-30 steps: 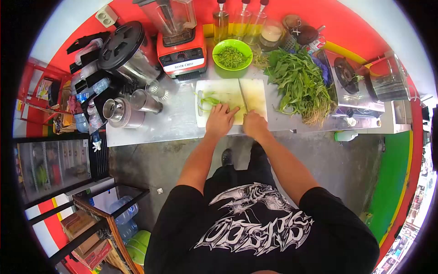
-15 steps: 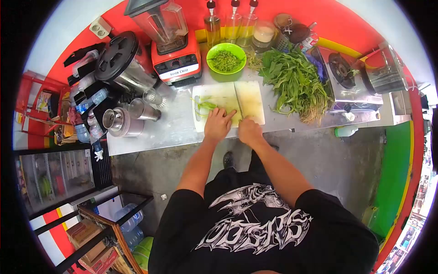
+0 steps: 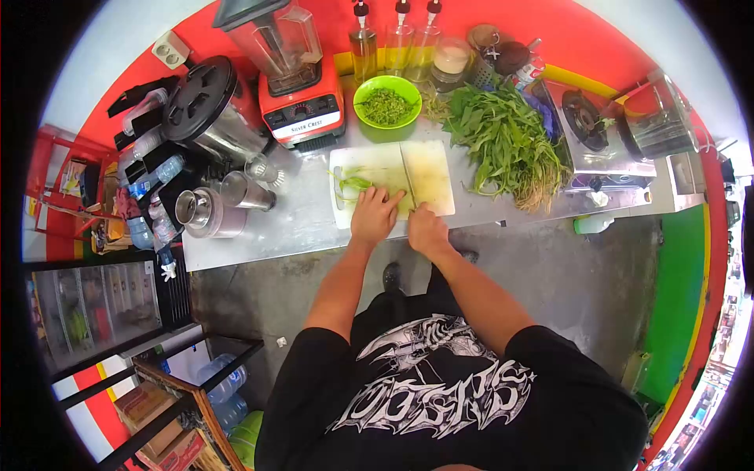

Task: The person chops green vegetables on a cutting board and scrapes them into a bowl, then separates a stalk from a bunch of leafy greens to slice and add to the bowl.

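A white cutting board (image 3: 432,174) lies on the metal counter in front of me. My left hand (image 3: 375,214) presses down on a few green stalks (image 3: 355,183), whose ends stick out past its fingers to the left. Its index finger points right, close to the blade. My right hand (image 3: 428,229) is wrapped round the handle of a knife (image 3: 408,173), which points away from me across the board. The handle is hidden in my fist. Just behind the board stands a green bowl (image 3: 385,133) of chopped greens (image 3: 386,106).
A heap of leafy greens (image 3: 503,133) lies right of the board, beside a gas stove (image 3: 589,133). To the left stand a red blender (image 3: 305,118) and metal cups (image 3: 247,191). Oil bottles (image 3: 364,51) line the back wall. The counter's front edge (image 3: 275,253) runs before me.
The whole view has shifted very slightly. Both hands, the knife and the stalks keep nearly the same places on the board.
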`<state>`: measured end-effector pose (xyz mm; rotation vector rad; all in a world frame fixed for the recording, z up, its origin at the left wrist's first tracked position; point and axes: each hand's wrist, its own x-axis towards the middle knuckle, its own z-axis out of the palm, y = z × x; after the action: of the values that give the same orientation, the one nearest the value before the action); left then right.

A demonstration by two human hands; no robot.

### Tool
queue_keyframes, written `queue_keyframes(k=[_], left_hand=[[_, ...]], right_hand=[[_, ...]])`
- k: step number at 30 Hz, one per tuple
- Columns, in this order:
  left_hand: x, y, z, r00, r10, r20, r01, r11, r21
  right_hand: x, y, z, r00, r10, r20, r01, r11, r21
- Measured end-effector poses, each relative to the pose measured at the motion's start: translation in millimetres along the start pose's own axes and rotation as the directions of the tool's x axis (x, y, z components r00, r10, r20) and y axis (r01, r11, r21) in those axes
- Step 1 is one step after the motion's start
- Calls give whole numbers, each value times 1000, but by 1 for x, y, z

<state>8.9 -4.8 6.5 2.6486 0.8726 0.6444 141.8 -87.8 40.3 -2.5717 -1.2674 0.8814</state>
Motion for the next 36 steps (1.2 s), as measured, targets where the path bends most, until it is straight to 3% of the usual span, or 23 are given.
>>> queue_keyframes(k=[8, 14, 20, 25, 31, 36], left_hand=[[1, -1, 0, 1000, -5, -15, 4, 1000, -21], [0, -2, 1, 1000, 11, -23, -12, 1000, -23], [0, -3, 3, 999, 8, -43, -8, 1000, -7], [-1, -4, 2, 1000, 7, -15, -7, 1000, -24], [-2, -4, 4, 998, 26, -64, -27, 999, -21], [-2, -4, 5, 999, 24, -37, -25, 1000, -7]], right_hand=[[19, 0, -3, 997, -71, -5, 70, 996, -56], [15, -1, 10, 1000, 7, -29, -7, 1000, 16], [26, 1, 4, 995, -96, 16, 97, 990, -103], [-1, -4, 7, 999, 33, -3, -32, 999, 10], [15, -3, 0, 999, -50, 2, 50, 997, -59], [0, 0, 5, 1000, -26, 8, 26, 999, -44]])
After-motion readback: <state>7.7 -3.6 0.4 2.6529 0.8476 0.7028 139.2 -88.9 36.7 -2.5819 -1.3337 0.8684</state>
